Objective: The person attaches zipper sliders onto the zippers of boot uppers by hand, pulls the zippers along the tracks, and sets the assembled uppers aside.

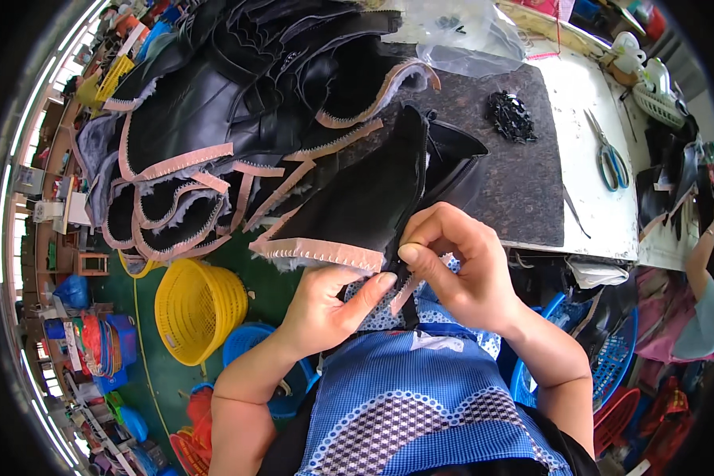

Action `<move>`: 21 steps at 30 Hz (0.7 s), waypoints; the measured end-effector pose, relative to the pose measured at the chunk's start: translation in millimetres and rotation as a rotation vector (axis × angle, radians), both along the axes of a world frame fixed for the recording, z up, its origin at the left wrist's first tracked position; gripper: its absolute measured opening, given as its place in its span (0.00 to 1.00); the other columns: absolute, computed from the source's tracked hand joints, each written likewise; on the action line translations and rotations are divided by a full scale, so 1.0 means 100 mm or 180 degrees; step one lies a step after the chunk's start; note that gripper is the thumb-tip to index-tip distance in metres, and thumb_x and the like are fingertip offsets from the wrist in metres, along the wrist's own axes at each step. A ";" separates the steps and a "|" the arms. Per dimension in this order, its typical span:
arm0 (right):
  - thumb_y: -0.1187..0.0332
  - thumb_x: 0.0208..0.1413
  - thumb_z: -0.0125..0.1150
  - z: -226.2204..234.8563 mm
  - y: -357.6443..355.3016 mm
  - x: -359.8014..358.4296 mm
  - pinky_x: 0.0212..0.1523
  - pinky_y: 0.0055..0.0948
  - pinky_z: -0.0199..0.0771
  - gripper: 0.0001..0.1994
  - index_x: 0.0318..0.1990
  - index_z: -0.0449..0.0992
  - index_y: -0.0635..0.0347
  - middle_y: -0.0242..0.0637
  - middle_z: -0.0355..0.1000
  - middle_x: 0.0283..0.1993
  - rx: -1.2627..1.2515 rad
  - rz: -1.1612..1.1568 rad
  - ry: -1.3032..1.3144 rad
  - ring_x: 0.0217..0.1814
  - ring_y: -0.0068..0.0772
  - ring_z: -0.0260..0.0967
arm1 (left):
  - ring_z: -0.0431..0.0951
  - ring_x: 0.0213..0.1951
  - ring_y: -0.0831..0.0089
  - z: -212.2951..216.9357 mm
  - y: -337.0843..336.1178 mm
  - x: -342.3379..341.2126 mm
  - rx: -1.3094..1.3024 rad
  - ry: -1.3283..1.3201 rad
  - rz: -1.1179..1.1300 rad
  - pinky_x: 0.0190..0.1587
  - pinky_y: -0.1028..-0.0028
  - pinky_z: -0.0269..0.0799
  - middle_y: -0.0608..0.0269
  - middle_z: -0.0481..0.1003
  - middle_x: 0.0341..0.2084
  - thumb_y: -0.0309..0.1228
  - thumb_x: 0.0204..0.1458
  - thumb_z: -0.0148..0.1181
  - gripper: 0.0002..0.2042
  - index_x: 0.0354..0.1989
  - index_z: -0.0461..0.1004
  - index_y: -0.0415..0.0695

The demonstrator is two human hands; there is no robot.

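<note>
**Item: black boot upper with pink trim, held at the bench edge**

Location: The black leather boot upper with pink zigzag-edged lining strip [357,206] lay half on the dark speckled stone work slab [523,159], its lower edge overhanging toward the person's blue patterned apron [420,397].

Orientation: Long axis ran from the pink-trimmed lower edge near the hands up and to the right, toward the narrow dark end resting on the slab.

Hands: The left hand [325,305] was partly closed, thumb and forefinger pinching the lower edge from beneath. The right hand [460,266] was curled tight, fingertips nipping a small part at the seam; what it pinched was too small to tell.

Handling, as judged: light, soft and pliable, folding under its own weight; the smooth black face probably slippery, the fleecy trimmed edge giving better purchase. Best taken at the pink edge, close by the seam.

Surroundings: a heap of like black uppers with pink trim [214,143] to the left; a small pile of black fittings [509,115]; blue-handled scissors [611,163] on the white bench top; a clear plastic bag [468,36]; a yellow plastic basket [200,305] on the floor.
</note>
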State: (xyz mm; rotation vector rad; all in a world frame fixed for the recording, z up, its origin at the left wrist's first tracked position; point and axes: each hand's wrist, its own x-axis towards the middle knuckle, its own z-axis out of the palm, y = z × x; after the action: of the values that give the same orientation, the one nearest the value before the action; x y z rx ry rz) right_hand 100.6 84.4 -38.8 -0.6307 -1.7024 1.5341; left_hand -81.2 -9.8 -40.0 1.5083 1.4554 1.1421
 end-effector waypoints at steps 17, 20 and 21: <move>0.75 0.55 0.64 0.09 0.00 -0.03 0.34 0.23 0.74 0.06 0.31 0.73 0.67 0.38 0.72 0.37 -0.0269 -0.0097 0.0114 0.34 0.23 0.73 | 0.74 0.25 0.69 -0.07 -0.02 0.13 0.0917 0.0534 0.0500 0.29 0.74 0.68 0.58 0.76 0.25 0.23 0.53 0.64 0.04 0.31 0.77 0.35; 0.75 0.56 0.63 0.06 0.01 -0.05 0.33 0.24 0.75 0.07 0.32 0.71 0.68 0.39 0.73 0.36 -0.0294 -0.0098 0.0197 0.33 0.23 0.74 | 0.75 0.25 0.69 -0.06 -0.01 0.14 0.0909 0.0510 0.0562 0.29 0.74 0.68 0.57 0.76 0.25 0.23 0.53 0.65 0.04 0.31 0.77 0.34; 0.75 0.56 0.63 0.07 0.02 -0.06 0.33 0.24 0.75 0.07 0.32 0.71 0.68 0.39 0.73 0.35 -0.0261 -0.0118 0.0196 0.33 0.23 0.74 | 0.75 0.25 0.69 -0.06 0.00 0.14 0.0967 0.0497 0.0593 0.29 0.74 0.68 0.56 0.76 0.25 0.23 0.53 0.65 0.05 0.31 0.77 0.34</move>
State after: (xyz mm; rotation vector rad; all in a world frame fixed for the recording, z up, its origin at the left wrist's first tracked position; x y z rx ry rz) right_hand 94.6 86.3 -31.6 -0.6468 -1.5803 1.5875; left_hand -66.8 -9.4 -45.8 1.7278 1.6093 1.4366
